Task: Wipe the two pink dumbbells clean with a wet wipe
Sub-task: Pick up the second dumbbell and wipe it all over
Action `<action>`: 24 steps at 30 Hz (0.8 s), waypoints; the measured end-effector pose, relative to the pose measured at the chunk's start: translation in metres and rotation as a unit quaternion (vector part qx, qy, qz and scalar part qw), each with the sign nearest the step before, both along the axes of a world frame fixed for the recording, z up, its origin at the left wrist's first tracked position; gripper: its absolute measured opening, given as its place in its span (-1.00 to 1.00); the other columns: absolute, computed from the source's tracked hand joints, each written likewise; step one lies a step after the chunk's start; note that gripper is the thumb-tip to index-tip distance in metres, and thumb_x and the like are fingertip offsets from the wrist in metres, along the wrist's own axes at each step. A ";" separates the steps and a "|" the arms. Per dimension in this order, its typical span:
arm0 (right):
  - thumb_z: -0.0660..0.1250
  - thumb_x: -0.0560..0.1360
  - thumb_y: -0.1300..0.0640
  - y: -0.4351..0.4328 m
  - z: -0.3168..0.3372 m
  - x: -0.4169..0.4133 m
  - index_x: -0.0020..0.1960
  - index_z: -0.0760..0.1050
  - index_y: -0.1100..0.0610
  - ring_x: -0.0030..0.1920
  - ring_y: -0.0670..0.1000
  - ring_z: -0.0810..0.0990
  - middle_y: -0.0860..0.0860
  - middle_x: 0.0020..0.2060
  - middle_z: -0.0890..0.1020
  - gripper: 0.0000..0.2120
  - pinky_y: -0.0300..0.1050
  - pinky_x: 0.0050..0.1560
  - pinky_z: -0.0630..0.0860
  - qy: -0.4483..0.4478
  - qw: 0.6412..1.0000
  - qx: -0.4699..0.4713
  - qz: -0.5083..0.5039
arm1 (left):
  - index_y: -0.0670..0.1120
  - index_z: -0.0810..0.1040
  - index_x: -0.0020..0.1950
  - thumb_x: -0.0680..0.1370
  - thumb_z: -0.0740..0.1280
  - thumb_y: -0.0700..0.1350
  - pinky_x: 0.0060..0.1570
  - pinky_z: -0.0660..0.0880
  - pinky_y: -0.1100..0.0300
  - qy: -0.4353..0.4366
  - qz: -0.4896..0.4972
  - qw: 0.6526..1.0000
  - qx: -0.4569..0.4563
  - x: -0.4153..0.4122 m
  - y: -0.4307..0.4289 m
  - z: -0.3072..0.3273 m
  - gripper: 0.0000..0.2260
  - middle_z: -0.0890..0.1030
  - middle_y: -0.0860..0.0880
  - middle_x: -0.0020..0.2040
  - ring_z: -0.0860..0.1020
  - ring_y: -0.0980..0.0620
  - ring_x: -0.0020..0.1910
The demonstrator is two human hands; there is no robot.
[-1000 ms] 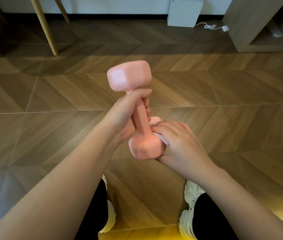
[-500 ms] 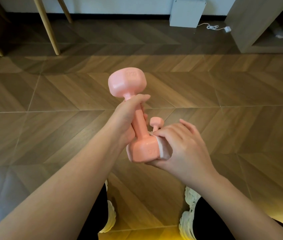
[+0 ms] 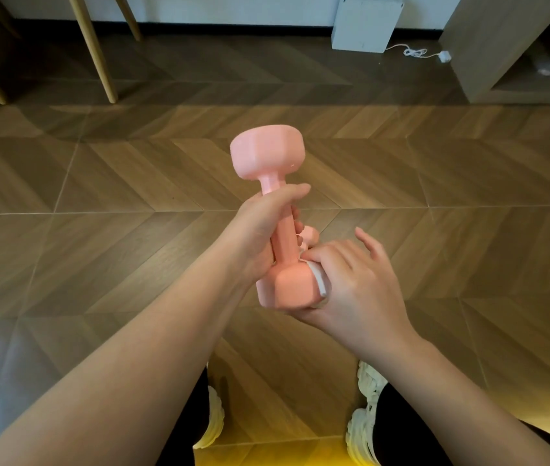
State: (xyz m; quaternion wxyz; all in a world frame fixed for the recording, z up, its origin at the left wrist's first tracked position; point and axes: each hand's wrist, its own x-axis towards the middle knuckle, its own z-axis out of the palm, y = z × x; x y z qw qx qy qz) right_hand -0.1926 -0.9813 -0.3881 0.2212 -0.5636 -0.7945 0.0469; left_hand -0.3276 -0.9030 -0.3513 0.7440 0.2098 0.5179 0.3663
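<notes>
Nearest, below the held dumbbell: two white shoes and dark trouser legs planted on the wood floor.

Just above those, at the dumbbell's lower head: right hand cupped under and against that head, pressing a folded white wet wipe flat to its right face; thumb on top of the wipe, outer fingers spread loose. Clasping wipe and weight together, not clenched.

At the dumbbell's handle: left hand wrapped tight around the bar, holding it nearly upright with the upper head tipped away from the body. Whole weight carried in the air, clear of the floor.

Just behind the handle, peeking past the left fingers: a small pink shape, apparently the second dumbbell resting on the floor; mostly hidden, so hard to tell more.

Farther beyond the dumbbell's upper head: pale wooden legs to the left, a white box with a trailing cable at the wall, a wooden cabinet to the right.

Judged progress: mid-wipe on the first weight, lower head in hand. Impossible to tell from cleanliness alone whether handle and upper head are done. Second dumbbell apparently left to do.
</notes>
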 end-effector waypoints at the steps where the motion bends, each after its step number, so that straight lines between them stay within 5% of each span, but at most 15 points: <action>1: 0.52 0.28 -0.26 0.000 0.000 -0.002 -0.02 0.59 0.08 -0.01 -0.01 0.63 -0.08 -0.13 0.66 -0.53 0.14 0.34 0.37 0.002 1.000 0.004 -0.001 | -0.09 0.41 -0.15 0.52 0.42 -0.07 -0.45 0.36 0.24 0.004 0.000 1.000 0.002 -0.001 0.000 0.001 -0.79 0.39 -0.01 -0.40 0.40 0.07 -0.56; 8: 0.55 0.29 -0.22 0.004 -0.001 -0.001 0.03 0.61 0.07 0.08 0.02 0.64 -0.09 -0.05 0.68 -0.53 0.16 0.37 0.34 0.003 1.000 0.023 0.003 | -0.07 0.49 -0.16 0.53 0.42 -0.10 -0.28 0.48 0.17 -0.014 0.041 0.999 0.014 -0.005 0.004 0.003 -0.86 0.50 -0.01 -0.32 0.47 0.05 -0.33; 12: 0.54 0.29 -0.18 0.004 -0.002 0.001 0.04 0.59 0.08 0.05 0.02 0.64 -0.07 -0.05 0.67 -0.54 0.16 0.36 0.34 0.004 0.999 0.032 0.014 | -0.08 0.44 -0.25 0.52 0.43 -0.10 -0.48 0.43 0.27 -0.016 0.037 0.999 -0.002 -0.007 0.005 0.003 -0.78 0.39 -0.01 -0.39 0.39 0.05 -0.44; 24: 0.61 0.22 -0.08 0.004 -0.009 0.005 0.00 0.59 0.10 0.00 -0.01 0.62 -0.06 -0.10 0.67 -0.55 0.09 0.39 0.30 -0.015 1.000 0.014 0.022 | -0.10 0.45 -0.16 0.52 0.39 -0.13 -0.39 0.41 0.21 -0.007 -0.014 1.000 0.013 -0.009 0.004 0.006 -0.86 0.42 -0.03 -0.32 0.42 0.05 -0.48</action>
